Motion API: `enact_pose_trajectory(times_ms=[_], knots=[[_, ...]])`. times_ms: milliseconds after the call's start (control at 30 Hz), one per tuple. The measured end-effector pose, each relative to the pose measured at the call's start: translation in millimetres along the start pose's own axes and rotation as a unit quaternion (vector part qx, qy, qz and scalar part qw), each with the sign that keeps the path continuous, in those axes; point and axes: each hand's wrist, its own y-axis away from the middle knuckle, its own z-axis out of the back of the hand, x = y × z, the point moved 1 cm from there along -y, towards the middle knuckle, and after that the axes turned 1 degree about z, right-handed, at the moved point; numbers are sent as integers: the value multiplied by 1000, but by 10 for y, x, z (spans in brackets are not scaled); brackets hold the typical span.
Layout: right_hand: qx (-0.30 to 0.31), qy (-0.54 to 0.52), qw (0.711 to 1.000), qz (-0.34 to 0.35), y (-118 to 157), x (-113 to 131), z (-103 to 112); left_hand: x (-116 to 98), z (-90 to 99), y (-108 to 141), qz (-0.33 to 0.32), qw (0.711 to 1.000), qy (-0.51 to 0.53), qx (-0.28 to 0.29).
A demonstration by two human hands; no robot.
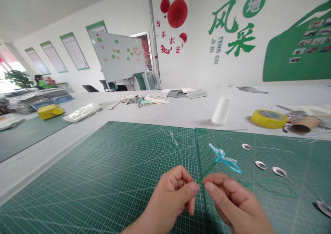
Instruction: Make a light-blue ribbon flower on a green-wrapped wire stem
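A light-blue flower with clear beads (220, 154) stands out above my hands on a thin green-wrapped stem (209, 169), tilted up to the right. My left hand (176, 194) is closed, thumb and forefinger pinching the stem's lower end. Close beside it, my right hand (232, 199) is closed in a pinch at the stem, apparently on the green thread (280, 188). That thread lies in loose loops on the mat and runs behind my right fingers. What is between the right fingertips is mostly hidden.
Two green cutting mats (124, 165) meet beneath my hands. Several small white-rimmed rings (279, 171) with threads lie right. Behind stand a white thread cone (222, 110), yellow tape roll (269, 118) and cardboard tube (305, 124). Folded cloth (156, 97) and a yellow box (50, 111) lie farther off.
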Motion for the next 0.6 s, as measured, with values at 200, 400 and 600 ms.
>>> enact_pose_trajectory(times_ms=[200, 400, 600], knots=[[7, 7, 1000, 5, -19, 4, 13, 11, -15, -5, 5, 1000, 14, 27], [30, 21, 999, 4, -18, 22, 0, 26, -16, -4, 9, 998, 16, 58], [34, -5, 999, -5, -18, 27, -4, 34, -19, -16, 7, 998, 1, 63]])
